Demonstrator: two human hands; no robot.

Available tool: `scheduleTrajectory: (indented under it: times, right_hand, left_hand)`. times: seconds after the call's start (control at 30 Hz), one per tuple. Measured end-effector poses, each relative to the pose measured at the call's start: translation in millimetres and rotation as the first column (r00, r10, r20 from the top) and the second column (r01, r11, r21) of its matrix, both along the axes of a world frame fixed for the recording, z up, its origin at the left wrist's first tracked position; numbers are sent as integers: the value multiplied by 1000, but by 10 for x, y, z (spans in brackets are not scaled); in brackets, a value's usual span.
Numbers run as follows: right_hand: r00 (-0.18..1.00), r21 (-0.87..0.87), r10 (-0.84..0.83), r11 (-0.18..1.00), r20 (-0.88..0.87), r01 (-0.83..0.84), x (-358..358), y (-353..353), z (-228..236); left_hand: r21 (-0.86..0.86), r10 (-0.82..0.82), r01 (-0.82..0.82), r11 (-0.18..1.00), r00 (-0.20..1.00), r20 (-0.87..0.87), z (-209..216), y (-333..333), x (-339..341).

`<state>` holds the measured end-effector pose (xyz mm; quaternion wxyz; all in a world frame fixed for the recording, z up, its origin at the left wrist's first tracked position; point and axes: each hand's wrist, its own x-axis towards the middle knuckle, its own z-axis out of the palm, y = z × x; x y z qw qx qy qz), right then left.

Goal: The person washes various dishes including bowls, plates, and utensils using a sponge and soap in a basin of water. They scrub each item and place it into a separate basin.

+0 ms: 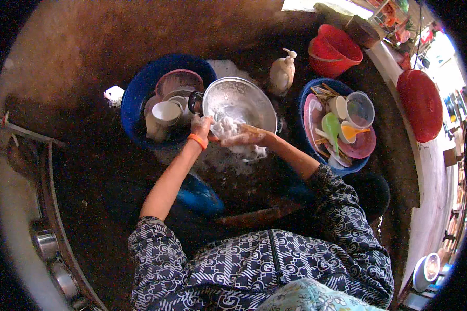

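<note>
Head: sudsy hands (201, 126) (249, 137), letter-patterned jacket (233, 259)

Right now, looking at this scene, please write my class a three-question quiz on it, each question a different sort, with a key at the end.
1. Multiple choice: where is the orange band?
A) on the right wrist
B) on the left wrist
C) around the red bucket

2. True or false: the green utensil lies in the blue tub to the right of the metal pan.

3. Fill in: white ____ shows between the left hand and the right hand, at the pan's near edge.

Key: 1. B, on the left wrist. 2. True. 3. Foam.
</note>
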<state>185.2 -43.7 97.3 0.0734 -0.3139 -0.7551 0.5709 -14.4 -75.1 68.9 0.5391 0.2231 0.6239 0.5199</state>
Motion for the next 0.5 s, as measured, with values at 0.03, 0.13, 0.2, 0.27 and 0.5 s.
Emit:
scheduleTrajectory:
  times: [0.03, 0.13, 0.2, 0.27, 0.5]
  right_hand:
    - [973, 91, 70, 995, -221, -51, -40, -64, 80]
    - [1000, 346, 24, 938, 7, -26, -101, -119, 242]
    - [986, 501, -122, 864, 117, 47, -145, -97, 277]
    - [987, 546, -158, 829, 19, 122, -170, -1, 311]
    - [861, 417, -68, 854, -504, 312, 58, 681, 956]
  left_hand:
    - [-51, -1, 2, 999, 1000, 29, -5, -10, -24]
    - [-47, 17, -14, 999, 998, 68, 46, 42, -48]
    - [-85, 7, 6, 996, 988, 151, 123, 131, -64]
    - [36, -32, 27, 999, 991, 127, 217, 227, -87]
    - [161, -203, 173, 972, 960, 194, 484, 440, -121]
